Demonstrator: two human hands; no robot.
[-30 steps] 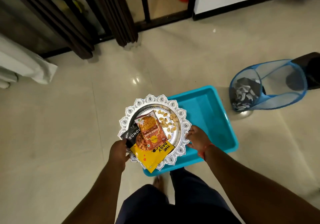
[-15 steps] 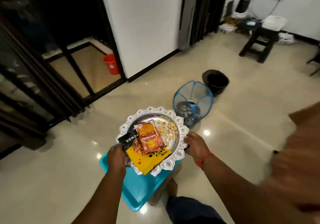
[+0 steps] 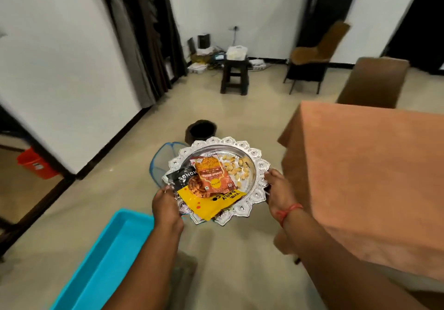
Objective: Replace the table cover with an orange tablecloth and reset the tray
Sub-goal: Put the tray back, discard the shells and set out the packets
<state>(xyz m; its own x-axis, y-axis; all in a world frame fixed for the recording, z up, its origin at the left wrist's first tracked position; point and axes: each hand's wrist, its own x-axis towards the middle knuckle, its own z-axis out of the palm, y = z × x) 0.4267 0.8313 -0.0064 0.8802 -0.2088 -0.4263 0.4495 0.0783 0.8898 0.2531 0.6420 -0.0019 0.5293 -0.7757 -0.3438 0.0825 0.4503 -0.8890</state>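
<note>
While the silver tray (image 3: 249, 165) is carried in the air above the floor, its near-left rim is gripped by the left hand (image 3: 165, 207) and its right rim is clasped by the right hand (image 3: 278, 190), fingers curled over the scalloped edge. Stiff and probably light, it is best kept level, since the snack packets (image 3: 211, 177) and loose nuts (image 3: 236, 168) look apt to slide on smooth metal. To the right, the surface is already covered by the orange tablecloth (image 3: 370, 172).

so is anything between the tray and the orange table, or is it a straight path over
Nothing visible blocks it. Both hands, left and right, hold the tray in the air just left of the table. Only open floor lies between them, and the tabletop in view is bare. The bins and blue tub sit lower and to the left.
</note>
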